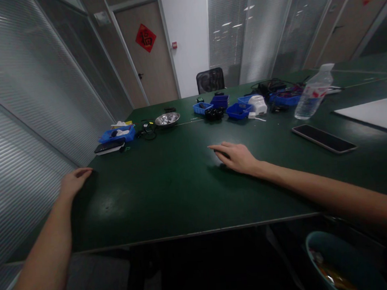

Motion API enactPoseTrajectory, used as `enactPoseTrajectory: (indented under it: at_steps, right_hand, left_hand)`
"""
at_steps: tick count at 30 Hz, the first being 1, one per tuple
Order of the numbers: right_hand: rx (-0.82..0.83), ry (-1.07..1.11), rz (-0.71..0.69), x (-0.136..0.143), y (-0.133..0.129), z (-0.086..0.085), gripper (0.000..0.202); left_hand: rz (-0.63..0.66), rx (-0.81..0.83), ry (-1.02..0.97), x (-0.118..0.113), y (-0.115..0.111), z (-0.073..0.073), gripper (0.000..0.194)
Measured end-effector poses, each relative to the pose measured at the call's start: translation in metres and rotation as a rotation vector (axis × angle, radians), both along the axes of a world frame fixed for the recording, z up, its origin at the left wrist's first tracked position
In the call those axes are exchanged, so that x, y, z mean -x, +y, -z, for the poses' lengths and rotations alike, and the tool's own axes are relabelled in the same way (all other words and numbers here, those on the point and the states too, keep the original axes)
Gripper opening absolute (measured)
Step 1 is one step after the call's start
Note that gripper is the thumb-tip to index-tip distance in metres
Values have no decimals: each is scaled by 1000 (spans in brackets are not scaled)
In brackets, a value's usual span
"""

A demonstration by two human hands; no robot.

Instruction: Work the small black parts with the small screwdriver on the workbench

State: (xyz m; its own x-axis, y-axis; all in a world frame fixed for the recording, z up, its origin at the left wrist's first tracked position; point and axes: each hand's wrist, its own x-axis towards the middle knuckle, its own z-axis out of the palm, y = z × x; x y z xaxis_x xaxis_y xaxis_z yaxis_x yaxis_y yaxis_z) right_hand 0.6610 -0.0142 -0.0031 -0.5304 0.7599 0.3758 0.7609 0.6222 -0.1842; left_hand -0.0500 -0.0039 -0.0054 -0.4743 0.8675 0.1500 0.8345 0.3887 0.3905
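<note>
At the left side of the dark green table [163,183], my left hand [74,182] hovers or rests close to the edge by the blinds. Its fingers stretch loosely to the right, thumb near them, and I see nothing held. My right hand [236,157] is over the middle of the table, palm down. The index finger points left, the thumb is apart below it, and no object shows in the hand. A shadow lies under it; whether it touches the surface I cannot tell. Nearest on its right is a phone [323,138], dark screen up.
A tilted-looking water bottle [312,94] and a white sheet [378,112] are at right. Farther back are blue trays [239,111], a metal bowl [167,120], cables [149,129] and a blue box [117,134] behind a black notebook-like item [109,146]. A teal bin [350,258] stands below the front edge.
</note>
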Motion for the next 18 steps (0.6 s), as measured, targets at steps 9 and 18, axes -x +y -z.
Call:
enactPoseTrajectory:
  at_steps: [9, 18]
  right_hand:
    - [44, -99, -45, 1, 3, 3, 49]
    - [58, -119, -44, 2, 1, 1, 48]
  left_hand:
    - [-27, 38, -17, -1, 4, -4, 35]
    - [-7, 22, 1, 6, 6, 1, 32]
